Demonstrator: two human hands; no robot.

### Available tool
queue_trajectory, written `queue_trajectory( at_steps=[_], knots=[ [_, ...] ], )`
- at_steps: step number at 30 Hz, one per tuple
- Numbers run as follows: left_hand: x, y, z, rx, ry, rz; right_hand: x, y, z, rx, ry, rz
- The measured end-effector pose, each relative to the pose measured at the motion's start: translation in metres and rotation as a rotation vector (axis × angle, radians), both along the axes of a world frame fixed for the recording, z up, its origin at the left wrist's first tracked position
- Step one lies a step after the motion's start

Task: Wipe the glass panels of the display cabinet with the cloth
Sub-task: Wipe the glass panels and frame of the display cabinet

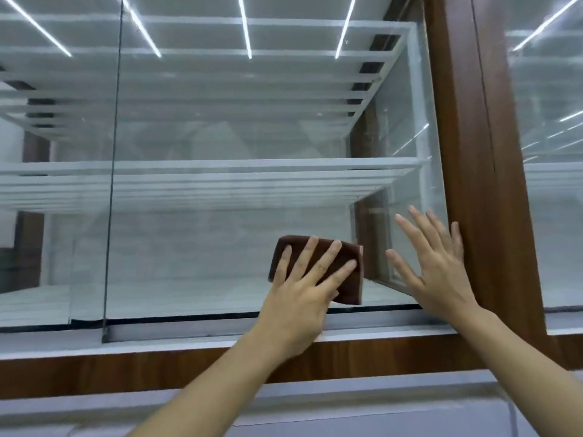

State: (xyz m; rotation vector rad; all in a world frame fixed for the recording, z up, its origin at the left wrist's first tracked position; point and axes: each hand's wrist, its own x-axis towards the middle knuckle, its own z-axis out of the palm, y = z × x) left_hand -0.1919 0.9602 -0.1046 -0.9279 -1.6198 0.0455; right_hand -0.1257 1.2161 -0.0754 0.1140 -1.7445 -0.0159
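A display cabinet with a large glass panel [220, 184] fills the view, framed by brown wood. My left hand [307, 279] presses a folded brown cloth [351, 279] flat against the lower right part of this panel, fingers spread over it. My right hand [432, 266] lies flat on the same glass just to the right, fingers apart and empty, its little finger beside the wooden post [485, 184].
A vertical glass edge [112, 184] divides the panel from another pane at the left. White shelves [205, 171] show inside. A metal track [220, 324] and a wooden rail [126, 370] run below. Another glass panel [555, 152] lies right of the post.
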Motion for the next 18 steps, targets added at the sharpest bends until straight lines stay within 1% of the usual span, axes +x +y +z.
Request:
queue_trajectory(
  at_steps=[1, 3, 5, 7, 9, 10, 11, 14, 15, 16, 18],
  knots=[
    [0.000, 0.000, 0.015, -0.040, -0.007, 0.007, 0.000, 0.005, 0.000, 0.020, -0.014, 0.016],
    [-0.002, 0.004, 0.062, -0.002, -0.001, -0.007, -0.002, 0.011, -0.001, 0.051, -0.038, 0.045],
    [-0.003, 0.010, 0.120, 0.141, -0.077, -0.016, -0.004, 0.013, -0.001, 0.048, -0.033, 0.058],
    [-0.001, 0.021, 0.158, 0.312, -0.145, 0.000, -0.007, 0.013, -0.003, 0.056, -0.010, 0.052],
    [0.002, 0.039, 0.157, 0.422, -0.155, -0.013, -0.008, 0.014, -0.002, 0.063, 0.012, 0.062],
    [0.004, 0.045, 0.142, 0.420, -0.132, -0.024, -0.008, 0.014, -0.002, 0.060, 0.012, 0.082],
    [0.006, 0.049, 0.117, 0.365, -0.092, -0.034, -0.007, 0.013, -0.003, 0.049, 0.015, 0.114],
    [0.011, 0.046, 0.032, -0.004, 0.029, 0.013, 0.007, 0.009, 0.002, 0.036, 0.081, 0.216],
    [0.009, 0.040, 0.022, -0.092, 0.054, 0.018, 0.013, 0.009, 0.007, 0.058, 0.136, 0.216],
    [0.006, 0.036, 0.028, -0.145, 0.075, -0.003, 0.019, 0.010, 0.014, 0.076, 0.191, 0.207],
    [0.003, 0.041, 0.065, -0.187, 0.129, -0.005, 0.027, 0.012, 0.027, 0.073, 0.260, 0.188]
  ],
)
